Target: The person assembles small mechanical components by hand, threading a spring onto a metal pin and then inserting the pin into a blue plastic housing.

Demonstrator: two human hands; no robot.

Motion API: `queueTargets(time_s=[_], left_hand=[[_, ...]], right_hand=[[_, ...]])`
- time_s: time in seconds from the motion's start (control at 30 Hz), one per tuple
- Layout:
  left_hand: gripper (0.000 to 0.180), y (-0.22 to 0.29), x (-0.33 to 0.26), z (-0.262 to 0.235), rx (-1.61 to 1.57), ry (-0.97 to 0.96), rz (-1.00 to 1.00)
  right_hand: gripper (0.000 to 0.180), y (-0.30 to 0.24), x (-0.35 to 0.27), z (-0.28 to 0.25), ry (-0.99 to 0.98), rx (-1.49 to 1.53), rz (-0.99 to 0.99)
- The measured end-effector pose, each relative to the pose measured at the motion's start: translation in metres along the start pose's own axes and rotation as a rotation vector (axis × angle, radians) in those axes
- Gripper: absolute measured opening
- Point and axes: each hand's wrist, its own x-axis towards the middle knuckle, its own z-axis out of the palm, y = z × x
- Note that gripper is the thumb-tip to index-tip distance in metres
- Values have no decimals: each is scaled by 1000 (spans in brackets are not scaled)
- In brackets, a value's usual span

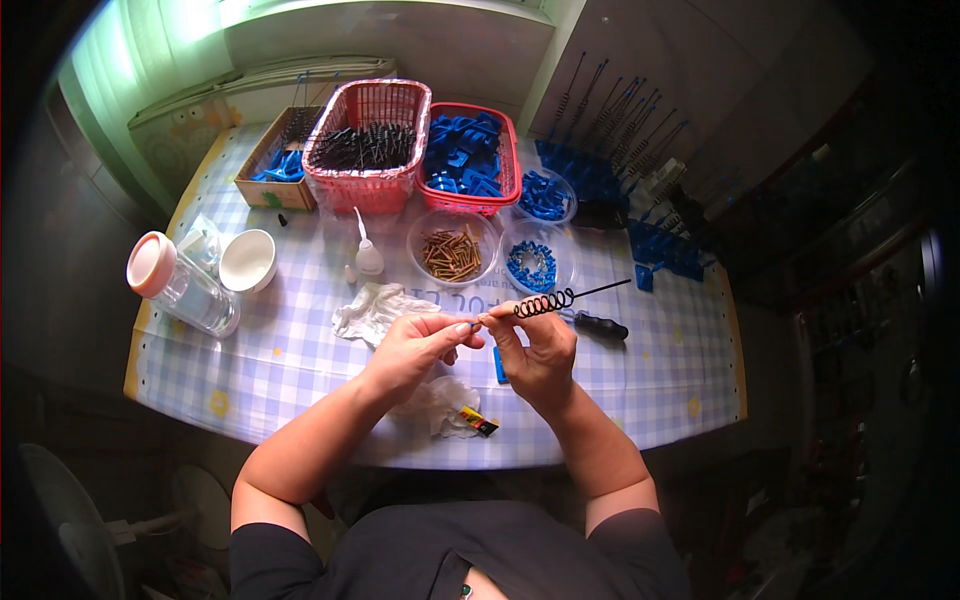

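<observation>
Above the middle of the table my two hands meet at the fingertips. My right hand [540,355] is closed on a black coil spring [543,304], whose long straight end points to the upper right. Between the pinched thumb and finger of my left hand [412,350] a small blue piece [474,327] shows, right by the spring's near end. The fingers hide whether the two touch. A blue block [501,366] lies on the cloth, partly behind my right hand. Just right of that hand rests a tool with a black handle [602,326].
Behind my hands stand a tub of brass-coloured pins [452,252], a tub of small blue parts [531,265], and red baskets [367,182] of springs and blue pieces. White tissue [375,312], a glue bottle [368,256], a bowl [248,260] and a jar [190,290] are leftward. Finished-looking spring stands [590,170] crowd the back right.
</observation>
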Motion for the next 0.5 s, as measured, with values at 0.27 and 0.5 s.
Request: queueTargets(time_s=[0.27, 0.5], left_hand=[[22, -7, 3, -4, -213, 39, -112], [16, -6, 3, -2, -278, 36, -112]], right_hand=[[12, 1, 0, -1, -14, -12, -22], [12, -1, 4, -3, -9, -60, -106]])
